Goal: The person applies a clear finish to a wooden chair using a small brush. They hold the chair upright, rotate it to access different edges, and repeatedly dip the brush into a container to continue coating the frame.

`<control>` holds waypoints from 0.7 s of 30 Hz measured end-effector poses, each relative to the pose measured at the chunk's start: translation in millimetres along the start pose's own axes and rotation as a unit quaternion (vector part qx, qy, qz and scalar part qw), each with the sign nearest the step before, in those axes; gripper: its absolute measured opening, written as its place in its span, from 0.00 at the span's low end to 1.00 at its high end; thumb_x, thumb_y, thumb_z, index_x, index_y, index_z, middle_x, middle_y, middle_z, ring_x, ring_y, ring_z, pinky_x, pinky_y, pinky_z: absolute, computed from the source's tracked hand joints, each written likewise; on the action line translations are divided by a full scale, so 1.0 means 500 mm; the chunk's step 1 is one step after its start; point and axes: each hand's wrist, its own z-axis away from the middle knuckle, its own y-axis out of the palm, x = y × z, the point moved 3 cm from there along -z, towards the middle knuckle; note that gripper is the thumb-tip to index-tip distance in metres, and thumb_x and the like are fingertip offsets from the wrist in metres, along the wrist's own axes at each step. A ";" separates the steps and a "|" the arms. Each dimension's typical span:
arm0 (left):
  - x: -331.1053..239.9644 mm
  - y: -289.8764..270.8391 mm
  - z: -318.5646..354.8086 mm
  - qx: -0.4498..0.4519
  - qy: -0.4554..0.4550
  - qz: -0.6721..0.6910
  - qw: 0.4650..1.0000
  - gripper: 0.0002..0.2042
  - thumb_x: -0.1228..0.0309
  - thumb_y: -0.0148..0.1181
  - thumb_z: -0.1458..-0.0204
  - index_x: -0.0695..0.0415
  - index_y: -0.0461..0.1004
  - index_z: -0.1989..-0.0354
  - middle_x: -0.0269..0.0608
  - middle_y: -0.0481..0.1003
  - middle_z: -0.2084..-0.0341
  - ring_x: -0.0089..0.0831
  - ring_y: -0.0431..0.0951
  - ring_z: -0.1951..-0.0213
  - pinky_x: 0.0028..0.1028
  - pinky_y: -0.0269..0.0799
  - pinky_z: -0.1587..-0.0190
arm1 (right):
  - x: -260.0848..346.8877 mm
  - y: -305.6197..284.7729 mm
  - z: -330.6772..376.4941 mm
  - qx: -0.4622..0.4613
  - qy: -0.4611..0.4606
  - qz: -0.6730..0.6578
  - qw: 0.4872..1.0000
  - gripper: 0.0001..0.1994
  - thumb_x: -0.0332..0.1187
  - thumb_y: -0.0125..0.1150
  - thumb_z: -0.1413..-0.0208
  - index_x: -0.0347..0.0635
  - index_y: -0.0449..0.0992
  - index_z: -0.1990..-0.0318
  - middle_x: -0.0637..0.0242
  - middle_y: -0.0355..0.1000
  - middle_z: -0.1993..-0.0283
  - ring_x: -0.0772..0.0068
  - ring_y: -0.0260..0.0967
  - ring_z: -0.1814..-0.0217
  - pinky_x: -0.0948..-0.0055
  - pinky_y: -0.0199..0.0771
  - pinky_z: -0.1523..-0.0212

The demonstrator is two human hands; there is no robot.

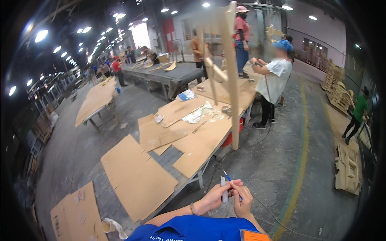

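Observation:
Close in front of my body, both hands are together at the lower middle. My left hand (212,198) is closed around a small, whitish, see-through strip or tube (224,197); its exact kind cannot be made out. Between the fingers of my right hand (243,202) is a thin blue brush-like tool (228,177), its pale pointed tip slanting up and to the left. The two hands touch or nearly touch at the fingertips. A tall pale wooden piece of furniture (232,88) stands ahead, its long leg reaching down beside the table edge.
A long cardboard-covered table (201,138) runs ahead, with a white cloth (198,114) on it. Loose cardboard (136,176) lies left. A person in white (277,74) works at the table's far right; another (241,40) stands on it. A cable (265,205) crosses the floor.

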 end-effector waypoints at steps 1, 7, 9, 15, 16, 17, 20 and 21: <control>0.000 0.021 -0.034 0.008 -0.022 -0.013 1.000 0.24 0.57 0.51 0.23 0.62 0.71 0.28 0.41 0.75 0.34 0.28 0.76 0.36 0.34 0.72 0.31 | -0.022 -0.028 -0.022 -0.012 -0.006 0.009 1.000 0.11 0.28 0.61 0.31 0.35 0.85 0.47 0.55 0.84 0.59 0.54 0.81 0.57 0.59 0.77 0.53; -0.101 0.118 -0.157 0.006 0.068 -0.214 0.974 0.25 0.55 0.52 0.24 0.62 0.74 0.31 0.43 0.79 0.38 0.31 0.78 0.40 0.36 0.74 0.33 | -0.149 -0.200 -0.159 -0.077 -0.001 0.062 0.995 0.14 0.28 0.58 0.29 0.34 0.84 0.43 0.57 0.82 0.58 0.57 0.77 0.59 0.60 0.75 0.53; -0.201 0.127 -0.173 -0.095 0.263 -0.335 0.900 0.22 0.56 0.52 0.23 0.62 0.78 0.35 0.42 0.81 0.42 0.28 0.79 0.43 0.30 0.73 0.38 | -0.180 -0.230 -0.213 -0.106 -0.007 0.065 0.992 0.15 0.29 0.56 0.27 0.33 0.84 0.42 0.57 0.81 0.59 0.59 0.76 0.59 0.61 0.76 0.54; -0.454 0.123 -0.184 -0.331 0.574 -0.408 0.629 0.17 0.76 0.65 0.34 0.63 0.76 0.37 0.40 0.76 0.46 0.20 0.72 0.60 0.24 0.71 0.52 | -0.213 -0.240 -0.399 -0.163 -0.019 -0.036 0.986 0.16 0.27 0.52 0.25 0.28 0.80 0.38 0.57 0.78 0.58 0.68 0.76 0.57 0.67 0.77 0.55; -0.476 0.123 -0.190 -0.336 0.574 -0.418 0.619 0.20 0.76 0.67 0.35 0.63 0.74 0.35 0.40 0.75 0.46 0.20 0.70 0.62 0.24 0.71 0.54 | -0.210 -0.228 -0.434 -0.175 -0.029 -0.068 0.982 0.17 0.26 0.50 0.25 0.28 0.76 0.36 0.57 0.78 0.57 0.69 0.77 0.55 0.67 0.79 0.53; -0.494 0.122 -0.196 -0.341 0.573 -0.429 0.610 0.23 0.76 0.69 0.36 0.63 0.72 0.34 0.40 0.74 0.46 0.20 0.68 0.63 0.24 0.70 0.56 | -0.204 -0.211 -0.472 -0.190 -0.055 -0.104 0.975 0.16 0.26 0.50 0.25 0.29 0.75 0.36 0.57 0.78 0.56 0.68 0.77 0.54 0.66 0.79 0.51; -0.526 0.113 -0.194 -0.312 0.540 -0.465 0.628 0.30 0.75 0.73 0.40 0.64 0.68 0.31 0.41 0.75 0.46 0.20 0.66 0.66 0.23 0.70 0.60 | -0.170 -0.159 -0.585 -0.210 -0.133 -0.167 0.954 0.15 0.28 0.49 0.24 0.29 0.74 0.38 0.55 0.78 0.55 0.66 0.78 0.53 0.63 0.78 0.45; -0.539 0.108 -0.198 -0.294 0.530 -0.472 0.640 0.32 0.75 0.74 0.41 0.64 0.66 0.30 0.42 0.75 0.47 0.21 0.66 0.67 0.23 0.70 0.61 | -0.154 -0.148 -0.627 -0.196 -0.172 -0.160 0.952 0.15 0.29 0.48 0.24 0.30 0.74 0.39 0.55 0.78 0.55 0.65 0.78 0.53 0.61 0.78 0.42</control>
